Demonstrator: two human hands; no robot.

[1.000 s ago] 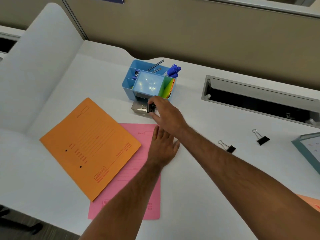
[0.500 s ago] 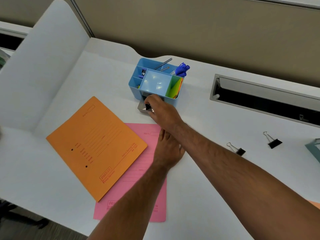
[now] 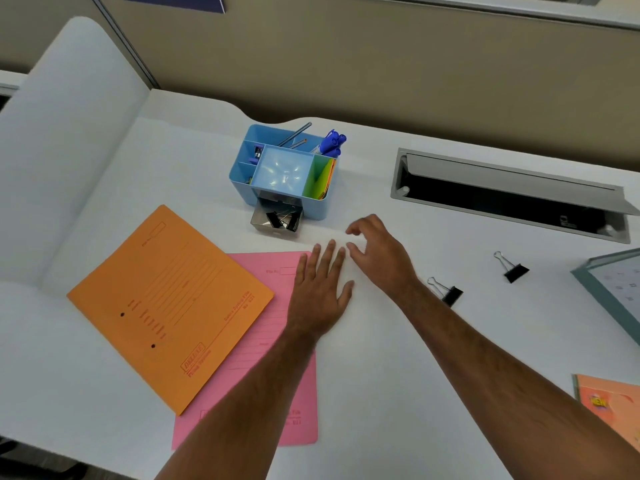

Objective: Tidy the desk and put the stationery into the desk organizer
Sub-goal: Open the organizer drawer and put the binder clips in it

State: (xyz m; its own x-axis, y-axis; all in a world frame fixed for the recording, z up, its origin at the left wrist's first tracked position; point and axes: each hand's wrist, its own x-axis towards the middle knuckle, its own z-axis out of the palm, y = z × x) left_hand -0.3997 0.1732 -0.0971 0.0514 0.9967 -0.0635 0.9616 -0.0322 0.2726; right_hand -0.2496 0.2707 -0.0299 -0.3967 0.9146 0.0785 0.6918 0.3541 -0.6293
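A blue desk organizer (image 3: 313, 202) stands on the white desk (image 3: 381, 341), holding blue markers (image 3: 331, 143), pencils and coloured notes. Its small clear drawer (image 3: 260, 221) is pulled out at the front with black binder clips (image 3: 282, 218) inside. My right hand (image 3: 379, 252) hovers to the right of the drawer, fingers apart and holding nothing. My left hand (image 3: 320, 292) lies flat on the desk at the edge of a pink folder (image 3: 277, 386). Two binder clips lie loose on the desk: one (image 3: 446, 291) just right of my right wrist, another (image 3: 512, 268) farther right.
An orange folder (image 3: 166, 303) overlaps the pink one on the left. A grey cable tray opening (image 3: 512, 199) is sunk into the desk at the back right. A teal-framed board (image 3: 616, 289) and an orange booklet (image 3: 609, 407) sit at the right edge. A partition wall runs behind.
My right hand has let go of a binder clip in the organizer's drawer and drawn back to the right, now open. The left hand has stayed flat on the desk.
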